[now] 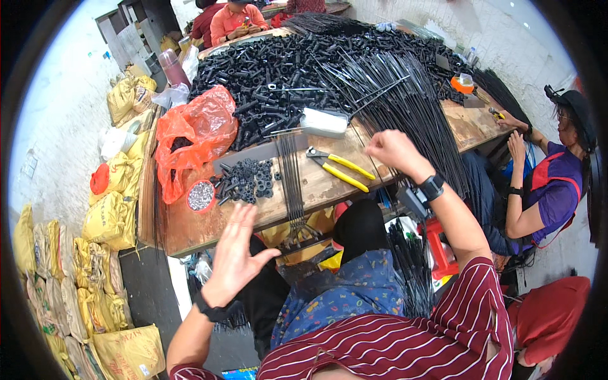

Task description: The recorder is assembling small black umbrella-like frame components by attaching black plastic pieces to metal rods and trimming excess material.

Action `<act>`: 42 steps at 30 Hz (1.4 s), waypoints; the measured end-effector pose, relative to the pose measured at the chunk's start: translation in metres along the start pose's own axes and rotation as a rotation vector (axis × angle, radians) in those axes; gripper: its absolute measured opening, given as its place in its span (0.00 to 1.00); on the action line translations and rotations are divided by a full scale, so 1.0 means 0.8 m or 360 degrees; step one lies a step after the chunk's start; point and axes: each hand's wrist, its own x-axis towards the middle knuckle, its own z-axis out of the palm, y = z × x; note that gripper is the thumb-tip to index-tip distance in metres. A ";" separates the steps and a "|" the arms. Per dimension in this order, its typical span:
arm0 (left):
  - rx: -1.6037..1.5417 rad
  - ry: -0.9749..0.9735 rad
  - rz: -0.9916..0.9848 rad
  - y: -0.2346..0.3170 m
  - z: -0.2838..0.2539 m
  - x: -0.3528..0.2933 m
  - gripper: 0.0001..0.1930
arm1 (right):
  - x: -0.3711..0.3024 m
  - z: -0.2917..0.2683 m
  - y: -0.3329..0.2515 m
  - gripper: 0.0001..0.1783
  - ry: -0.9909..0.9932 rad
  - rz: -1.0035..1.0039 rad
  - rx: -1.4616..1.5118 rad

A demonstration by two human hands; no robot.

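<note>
My left hand [235, 253] is raised in front of the table's near edge, its fingers stretched out and the thumb apart. Beyond it lie a pile of small black ring-like parts [244, 180] and a small red bowl [190, 204] of tiny metal pieces. My right hand [399, 153] hovers over the table with fingers curled together; whether anything is in them is hidden. Left of it are pliers with yellow handles [351, 166], apart from the hand. Several thin black rods [289, 168] lie side by side across the near edge. Longer black rods [411, 101] fan out beyond my right hand.
A large heap of black tube-like parts [272, 79] covers the far table. An orange plastic bag [206, 120] and a clear white package [324, 122] lie nearer. A co-worker [548, 196] sits at right; another [231, 24] works across. Yellow sacks [107, 218] line the left.
</note>
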 end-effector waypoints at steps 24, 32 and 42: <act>-0.0298 0.0148 -0.0014 -0.029 -0.006 0.039 0.28 | 0.030 -0.105 -0.046 0.10 0.0380 -0.0010 0.0999; -0.1014 0.0596 -0.0209 0.008 -0.152 0.140 0.28 | 0.045 -0.126 -0.152 0.09 0.0557 -0.0862 0.0462; -0.1717 0.0509 -0.0002 0.023 -0.224 0.200 0.19 | 0.051 -0.139 -0.216 0.09 0.0885 -0.1622 -0.0025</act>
